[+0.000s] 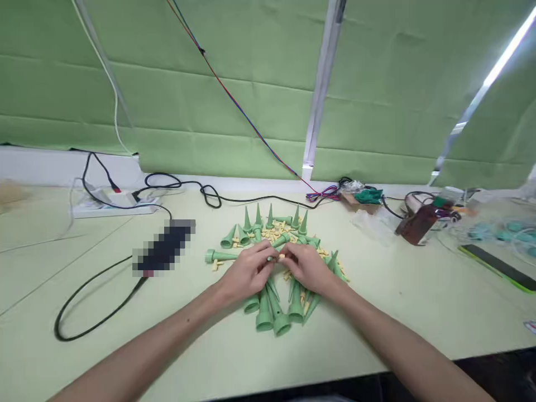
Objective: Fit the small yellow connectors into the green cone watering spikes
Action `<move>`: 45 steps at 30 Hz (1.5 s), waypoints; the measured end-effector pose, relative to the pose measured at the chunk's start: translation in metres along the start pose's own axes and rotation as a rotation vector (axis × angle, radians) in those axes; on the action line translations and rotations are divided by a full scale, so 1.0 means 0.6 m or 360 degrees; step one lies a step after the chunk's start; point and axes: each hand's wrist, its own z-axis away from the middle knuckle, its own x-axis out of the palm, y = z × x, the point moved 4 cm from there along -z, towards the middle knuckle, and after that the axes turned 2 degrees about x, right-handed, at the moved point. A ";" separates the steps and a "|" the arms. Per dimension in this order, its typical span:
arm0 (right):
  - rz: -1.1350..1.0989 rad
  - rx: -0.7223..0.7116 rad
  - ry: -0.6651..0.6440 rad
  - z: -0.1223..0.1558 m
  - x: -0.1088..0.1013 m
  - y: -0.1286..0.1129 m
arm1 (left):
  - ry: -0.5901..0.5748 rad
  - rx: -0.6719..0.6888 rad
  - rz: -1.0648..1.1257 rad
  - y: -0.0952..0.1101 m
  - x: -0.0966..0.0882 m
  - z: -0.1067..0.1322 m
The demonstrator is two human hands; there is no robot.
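My left hand (251,267) is closed in a pinch, with a bit of a green plastic spike showing at its fingertips; the rest of that piece is hidden by the fingers. Facing it, my right hand (307,267) pinches a small yellow plastic piece (282,256). The two sets of fingertips nearly meet. Around both hands lie several green cone-shaped spikes with wide round caps, among them a spike (263,315) in front and a spike (220,255) to the left. Loose yellow T-shaped pieces (272,235) are scattered between and behind them. A few spikes (247,220) stand upright at the back.
On the left, a dark pixelated device (165,245) lies with a black cable, near a white power strip (113,204). To the right are a brown bottle (419,223), a phone with a green edge (500,267) and clear tubing. Wires run along the back wall.
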 end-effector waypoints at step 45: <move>0.0084 0.0001 -0.0049 0.004 -0.001 -0.002 | 0.0057 0.0036 -0.0068 -0.002 0.004 0.003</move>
